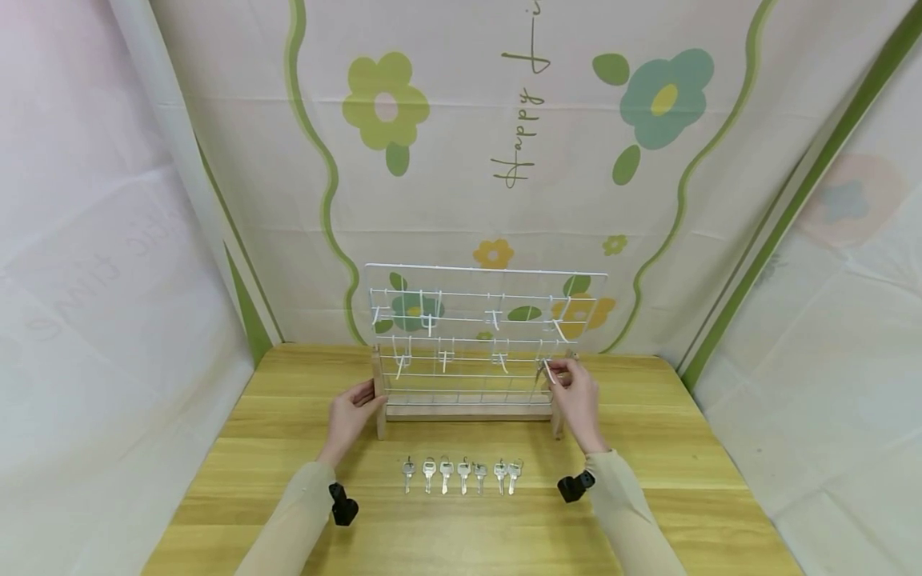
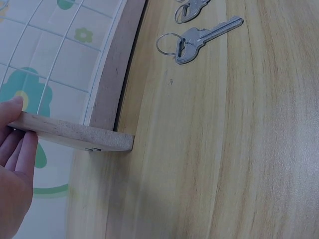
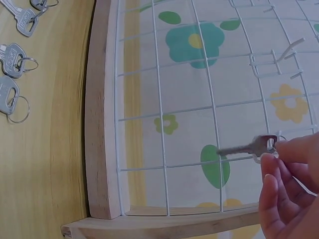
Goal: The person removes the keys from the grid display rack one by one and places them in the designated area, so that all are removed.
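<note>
A white wire grid rack [image 1: 486, 269] with several white hooks stands upright on a wooden base [image 1: 468, 412]. My left hand [image 1: 350, 416] grips the rack's left wooden post [image 2: 75, 133] between thumb and fingers. At the lower right hook [image 1: 550, 371], my right hand [image 1: 576, 396] pinches the ring end of a silver key [image 3: 249, 148]. The key's blade lies across the grid wires in the right wrist view. My right fingertips are right at that hook, and the key's ring is mostly hidden by them.
Several silver keys with rings lie in a row on the wooden table [image 1: 461, 536] in front of the rack, among them a leftmost key [image 1: 408, 474]. Behind the rack hangs a flower-printed cloth [image 1: 461, 160], with more cloth at both sides.
</note>
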A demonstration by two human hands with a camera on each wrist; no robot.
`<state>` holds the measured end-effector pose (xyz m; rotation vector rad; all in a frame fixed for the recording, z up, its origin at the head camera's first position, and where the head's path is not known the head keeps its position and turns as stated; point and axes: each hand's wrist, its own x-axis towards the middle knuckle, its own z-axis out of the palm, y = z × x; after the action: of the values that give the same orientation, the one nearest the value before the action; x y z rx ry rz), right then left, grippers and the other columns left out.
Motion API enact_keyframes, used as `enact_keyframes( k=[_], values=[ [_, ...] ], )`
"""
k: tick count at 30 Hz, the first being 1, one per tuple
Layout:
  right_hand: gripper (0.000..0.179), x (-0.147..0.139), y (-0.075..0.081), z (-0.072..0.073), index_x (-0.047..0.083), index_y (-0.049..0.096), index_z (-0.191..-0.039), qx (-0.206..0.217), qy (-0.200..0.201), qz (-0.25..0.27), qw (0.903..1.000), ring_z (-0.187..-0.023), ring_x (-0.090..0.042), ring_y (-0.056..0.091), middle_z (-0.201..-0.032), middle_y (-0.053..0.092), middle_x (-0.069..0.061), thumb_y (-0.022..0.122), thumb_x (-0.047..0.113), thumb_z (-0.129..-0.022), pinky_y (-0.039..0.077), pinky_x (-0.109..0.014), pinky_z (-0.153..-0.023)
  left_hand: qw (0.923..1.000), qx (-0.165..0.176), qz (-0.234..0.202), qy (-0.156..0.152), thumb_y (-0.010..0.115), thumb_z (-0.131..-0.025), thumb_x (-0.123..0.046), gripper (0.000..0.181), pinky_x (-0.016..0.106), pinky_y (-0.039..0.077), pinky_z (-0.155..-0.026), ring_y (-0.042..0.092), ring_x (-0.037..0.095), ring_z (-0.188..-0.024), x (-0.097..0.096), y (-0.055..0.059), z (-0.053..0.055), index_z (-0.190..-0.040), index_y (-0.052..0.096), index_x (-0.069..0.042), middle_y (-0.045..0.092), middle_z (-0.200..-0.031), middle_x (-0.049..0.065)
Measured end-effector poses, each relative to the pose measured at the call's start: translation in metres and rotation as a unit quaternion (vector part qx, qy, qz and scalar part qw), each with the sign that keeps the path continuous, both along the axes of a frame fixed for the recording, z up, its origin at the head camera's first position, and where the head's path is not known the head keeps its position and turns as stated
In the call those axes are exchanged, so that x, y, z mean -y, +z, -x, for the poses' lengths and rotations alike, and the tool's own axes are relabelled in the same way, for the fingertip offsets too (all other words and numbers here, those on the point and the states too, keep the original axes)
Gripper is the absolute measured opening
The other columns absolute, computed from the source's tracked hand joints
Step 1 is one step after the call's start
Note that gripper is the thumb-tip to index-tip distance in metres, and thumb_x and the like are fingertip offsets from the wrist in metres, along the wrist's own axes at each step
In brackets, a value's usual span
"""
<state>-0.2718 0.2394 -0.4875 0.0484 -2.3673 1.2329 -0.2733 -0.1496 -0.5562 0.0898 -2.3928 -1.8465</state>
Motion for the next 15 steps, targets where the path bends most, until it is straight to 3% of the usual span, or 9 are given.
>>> enact_keyframes(
  k=[8,15],
  values=[
    [0.013,0.0013,0.0034,-0.0004,-0.002,0.070,-0.100,-0.003,0.000,0.007,1.0000,-0.065,-0.005,0.061,-0.093,0.072,-0.018,0.072,0.001,-0.087,0.052,-0.010,-0.055,1.0000,0.002,-0.007,0.001,0.073,-0.089,-0.010,0.049,0.029,0.058,-0.098,0.062,0.035,-0.124,-0.0004,0.0002,-0.0002,-0.134,0.059,0.003,0.062,-0.135,0.023],
    [0.008,0.0020,0.0037,-0.0013,-0.002,0.069,-0.097,-0.001,0.001,0.003,1.0000,-0.066,-0.014,0.064,-0.091,0.071,-0.018,0.069,0.000,-0.089,0.051,-0.009,-0.055,0.9999,0.003,-0.017,0.002,0.073,-0.089,-0.007,0.049,0.028,0.057,-0.098,0.061,0.036,-0.124,-0.0006,-0.0001,-0.0004,-0.134,0.058,0.004,0.061,-0.135,0.024]
  ],
)
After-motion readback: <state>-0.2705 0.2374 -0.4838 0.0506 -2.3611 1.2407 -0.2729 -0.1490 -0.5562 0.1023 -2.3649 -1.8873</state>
